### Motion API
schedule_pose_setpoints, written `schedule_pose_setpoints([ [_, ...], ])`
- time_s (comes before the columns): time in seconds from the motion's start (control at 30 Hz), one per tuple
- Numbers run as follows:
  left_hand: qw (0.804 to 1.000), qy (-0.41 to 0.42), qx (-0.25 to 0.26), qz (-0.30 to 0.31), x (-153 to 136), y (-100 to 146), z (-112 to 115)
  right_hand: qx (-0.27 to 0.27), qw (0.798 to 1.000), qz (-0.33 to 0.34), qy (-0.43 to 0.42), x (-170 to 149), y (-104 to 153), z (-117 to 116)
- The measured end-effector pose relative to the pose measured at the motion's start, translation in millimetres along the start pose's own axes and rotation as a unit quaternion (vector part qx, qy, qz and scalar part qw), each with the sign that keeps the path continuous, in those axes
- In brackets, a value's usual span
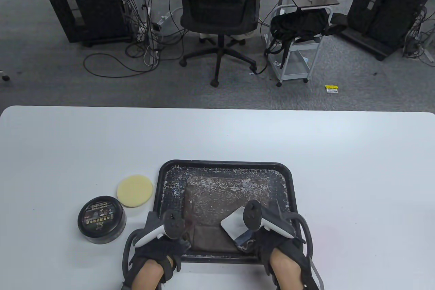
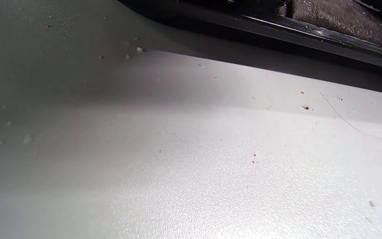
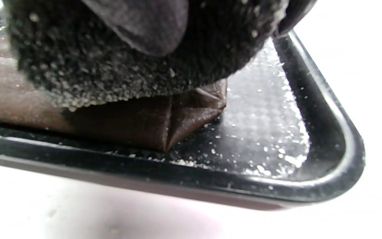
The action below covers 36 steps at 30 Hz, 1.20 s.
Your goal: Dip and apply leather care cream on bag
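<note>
A brown leather bag [image 1: 217, 198] lies flat in a black tray [image 1: 224, 164], both flecked with pale crumbs. My right hand [image 1: 268, 245] rests on the bag's near right corner [image 3: 138, 122]. In the right wrist view its crumb-covered glove [image 3: 128, 59] presses on the leather, and I cannot make out its grip. A white flat piece [image 1: 232, 226] stands tilted beside that hand. My left hand [image 1: 170, 245] sits at the tray's near left corner, its fingers hidden under the tracker. A black cream tin [image 1: 102, 219], lid on, and a round yellow pad [image 1: 135, 191] lie left of the tray.
The tray sits near the front edge of a white table [image 1: 340, 167]. The left wrist view shows only speckled tabletop [image 2: 211, 166] and the tray rim [image 2: 310, 33]. Beyond the far edge stand an office chair [image 1: 219, 4], a cart [image 1: 295, 45] and cabinets.
</note>
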<state>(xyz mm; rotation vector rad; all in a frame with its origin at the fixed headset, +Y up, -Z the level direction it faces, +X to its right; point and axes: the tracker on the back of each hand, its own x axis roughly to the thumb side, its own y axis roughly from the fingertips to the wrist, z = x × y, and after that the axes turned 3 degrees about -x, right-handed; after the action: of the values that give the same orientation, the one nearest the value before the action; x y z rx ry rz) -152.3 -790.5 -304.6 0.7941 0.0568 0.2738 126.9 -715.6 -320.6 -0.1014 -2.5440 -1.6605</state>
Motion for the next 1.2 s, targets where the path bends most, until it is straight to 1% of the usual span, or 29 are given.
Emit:
schedule_pose_setpoints([
  [0.13, 1.000, 0.001, 0.000, 0.001, 0, 0, 0, 0.001, 1.000, -0.015, 0.013, -3, 0, 1],
  [0.2, 1.000, 0.001, 0.000, 0.000, 0, 0, 0, -0.001, 1.000, -0.023, 0.011, -6, 0, 1],
  [0.33, 1.000, 0.000, 0.000, 0.000, 0, 0, 0, 0.016, 0.999, -0.047, 0.003, -15, -3, -3],
  [0.47, 1.000, 0.000, 0.000, 0.000, 0, 0, 0, 0.013, 0.998, -0.066, 0.003, -23, -4, -3],
  [0.57, 1.000, 0.000, 0.000, 0.000, 0, 0, 0, 0.017, 0.997, -0.072, -0.011, -29, -7, -5],
  [0.9, 1.000, -0.001, 0.000, 0.000, 0, -1, 1, -0.004, 0.996, -0.074, -0.049, -48, -12, -7],
  [0.97, 1.000, 0.000, 0.000, 0.000, 0, -1, 1, -0.018, 0.996, -0.070, -0.053, -51, -12, -7],
  [1.03, 1.000, -0.001, 0.000, 0.000, 0, -1, 1, -0.044, 0.995, -0.064, -0.056, -53, -12, -5],
  [1.07, 1.000, -0.001, 0.000, 0.000, 0, -1, 1, -0.077, 0.994, -0.052, -0.060, -55, -12, -2],
  [1.2, 1.000, 0.000, -0.001, 0.000, 0, -1, 1, -0.159, 0.983, -0.050, -0.080, -59, -9, 5],
])
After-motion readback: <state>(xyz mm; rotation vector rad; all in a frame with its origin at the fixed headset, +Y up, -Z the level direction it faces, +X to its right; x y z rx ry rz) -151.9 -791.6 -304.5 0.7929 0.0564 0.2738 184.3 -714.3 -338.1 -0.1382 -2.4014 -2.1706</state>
